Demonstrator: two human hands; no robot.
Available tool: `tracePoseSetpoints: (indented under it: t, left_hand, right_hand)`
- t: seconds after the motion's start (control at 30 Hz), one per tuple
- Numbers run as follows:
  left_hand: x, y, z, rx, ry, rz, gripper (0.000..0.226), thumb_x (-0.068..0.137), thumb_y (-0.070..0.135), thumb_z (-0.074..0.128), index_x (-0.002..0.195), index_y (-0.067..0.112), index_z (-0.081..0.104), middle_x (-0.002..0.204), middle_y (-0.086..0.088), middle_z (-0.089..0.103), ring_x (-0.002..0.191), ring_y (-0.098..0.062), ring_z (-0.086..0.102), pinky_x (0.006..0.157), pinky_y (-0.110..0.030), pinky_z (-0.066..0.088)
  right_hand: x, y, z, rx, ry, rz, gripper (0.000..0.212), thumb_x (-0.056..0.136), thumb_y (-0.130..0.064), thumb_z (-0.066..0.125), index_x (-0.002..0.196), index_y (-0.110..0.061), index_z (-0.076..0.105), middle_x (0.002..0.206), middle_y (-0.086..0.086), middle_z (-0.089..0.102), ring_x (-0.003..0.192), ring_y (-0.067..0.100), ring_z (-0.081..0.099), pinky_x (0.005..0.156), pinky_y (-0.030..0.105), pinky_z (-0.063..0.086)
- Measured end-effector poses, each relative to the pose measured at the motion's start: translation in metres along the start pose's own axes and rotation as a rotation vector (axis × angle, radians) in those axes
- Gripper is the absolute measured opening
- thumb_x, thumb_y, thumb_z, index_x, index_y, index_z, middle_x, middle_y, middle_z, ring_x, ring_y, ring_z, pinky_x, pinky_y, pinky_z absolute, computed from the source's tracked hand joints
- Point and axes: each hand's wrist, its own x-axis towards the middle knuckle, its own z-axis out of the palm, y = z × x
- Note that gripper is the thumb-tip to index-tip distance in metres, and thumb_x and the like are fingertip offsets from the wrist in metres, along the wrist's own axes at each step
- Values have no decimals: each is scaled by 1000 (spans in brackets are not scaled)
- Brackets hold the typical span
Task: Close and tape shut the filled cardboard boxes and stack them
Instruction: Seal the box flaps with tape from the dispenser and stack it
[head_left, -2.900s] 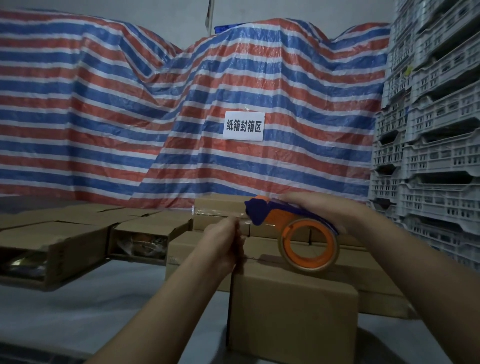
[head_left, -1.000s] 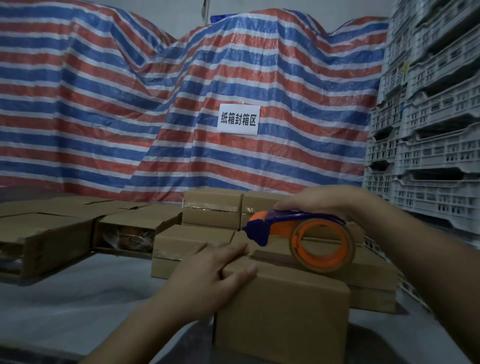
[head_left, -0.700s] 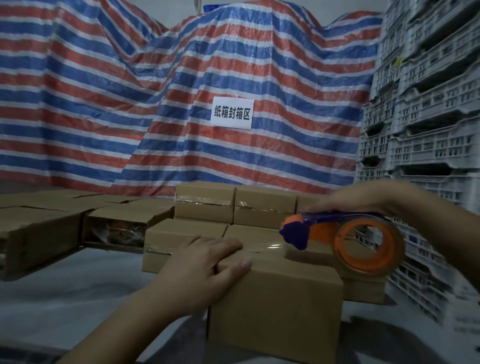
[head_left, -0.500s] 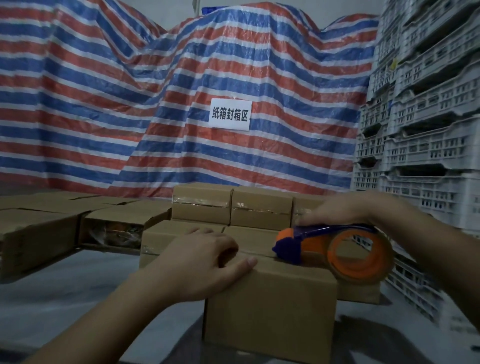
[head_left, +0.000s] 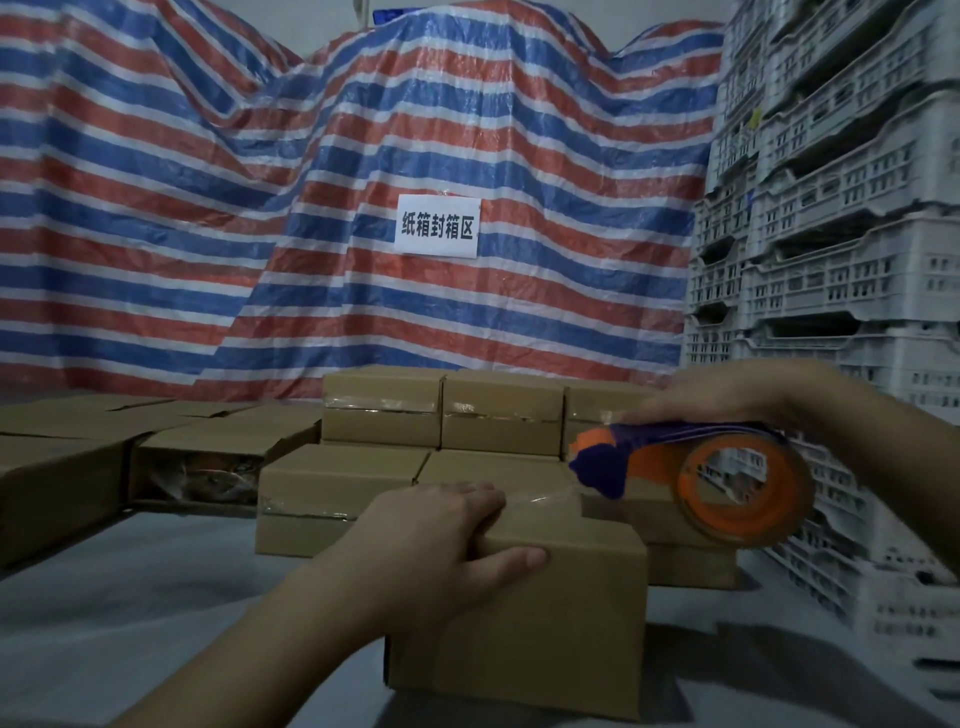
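Striped tarpaulin (head_left: 260, 208) in red, blue and white hangs behind the grey counter (head_left: 130, 597), with a white paper sign (head_left: 438, 226) of printed characters fixed to it. Beside the sign, toward my right, white plastic crates (head_left: 841, 234) stand stacked high.

From my head camera, the closed cardboard box (head_left: 545, 623) sits on the counter nearest me, below the sign. My left hand (head_left: 436, 551) grasps its near left top corner, fingers curled over the lid and thumb laid along the front face. My right hand (head_left: 727, 397) is wrapped over the handle of the tape dispenser (head_left: 691, 473), a purple and orange one with a roll on an orange core, held just above the far right end of that box. A strip of clear tape (head_left: 540, 499) runs from the dispenser's mouth along the lid to my left fingers.

Behind the box, taped boxes (head_left: 441, 410) lie in two stepped rows. Left of those, open-sided cartons (head_left: 208, 457) show wrapped contents; I cannot tell what they are.
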Motion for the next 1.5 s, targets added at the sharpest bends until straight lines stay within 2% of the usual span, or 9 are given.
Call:
tracePoseSetpoints:
  t: [0.27, 0.43, 0.57, 0.8, 0.97, 1.07, 1.2, 1.3, 1.5]
  left_hand:
    - [-1, -1, 2, 15, 25, 25, 83, 75, 89, 16, 131, 35, 45, 128, 12, 57, 108, -8, 56, 92, -35, 50]
    - [13, 5, -8, -13, -53, -1, 100, 69, 96, 26, 151, 41, 9, 140, 10, 52, 120, -11, 52, 89, -27, 42]
    - [29, 47, 1, 60, -13, 90, 91, 73, 92, 27, 138, 30, 41, 140, 6, 50, 120, -14, 50, 89, -31, 43]
    - [33, 56, 10, 51, -8, 118, 71, 85, 82, 28, 122, 26, 53, 120, 6, 56, 107, -16, 57, 84, -36, 50]
    - [31, 56, 12, 49, 35, 137, 70, 86, 81, 27, 129, 30, 48, 125, 8, 55, 106, -13, 56, 84, -32, 48]
    - [31, 55, 12, 16, 11, 156, 74, 87, 80, 26, 149, 39, 28, 146, 10, 44, 128, -15, 48, 94, -31, 41]
    - [29, 56, 11, 5, 1, 152, 70, 87, 80, 26, 147, 43, 29, 147, 9, 44, 129, -14, 47, 97, -35, 46]
    - [28, 56, 10, 10, -6, 141, 69, 87, 80, 25, 145, 43, 32, 144, 8, 46, 128, -15, 48, 96, -36, 47]
    - [29, 55, 11, -11, -15, 132, 70, 87, 80, 26, 146, 43, 30, 147, 7, 43, 129, -16, 47, 96, -35, 46]
  right_hand:
    - [-7, 37, 19, 2, -7, 53, 58, 68, -84, 48, 55, -33, 72, 58, -10, 65, 50, 3, 59, 61, 20, 46]
    - [-12, 34, 28, 7, 43, -3, 59, 95, -69, 44, 57, -31, 69, 51, -13, 61, 45, -1, 55, 58, 19, 42]
    - [-16, 33, 31, 95, -18, -11, 60, 97, -64, 46, 49, -37, 70, 49, -11, 60, 43, 2, 54, 59, 20, 45]
    - [-30, 47, 14, 182, -61, -7, 57, 90, -69, 49, 53, -32, 72, 56, -5, 61, 46, 7, 54, 53, 19, 46]
    - [-23, 60, 10, -194, 73, 107, 117, 44, -110, 24, 92, -17, 76, 84, 2, 68, 73, 19, 61, 80, 33, 57]
    - [-34, 44, 9, -355, 122, 106, 62, 78, -84, 52, 83, -25, 69, 82, -4, 69, 70, 13, 63, 71, 35, 53]
    - [-32, 8, 41, -780, 96, 43, 43, 87, -67, 52, 76, -25, 57, 73, -5, 59, 62, 11, 55, 51, 28, 36]
    - [-25, 18, 78, -998, 146, -27, 44, 95, -59, 47, 72, -22, 49, 72, -3, 53, 60, 14, 46, 50, 28, 30]
    - [-29, 53, 126, -719, 550, 57, 60, 95, -73, 29, 65, -26, 50, 60, -8, 51, 51, 6, 44, 45, 26, 26]
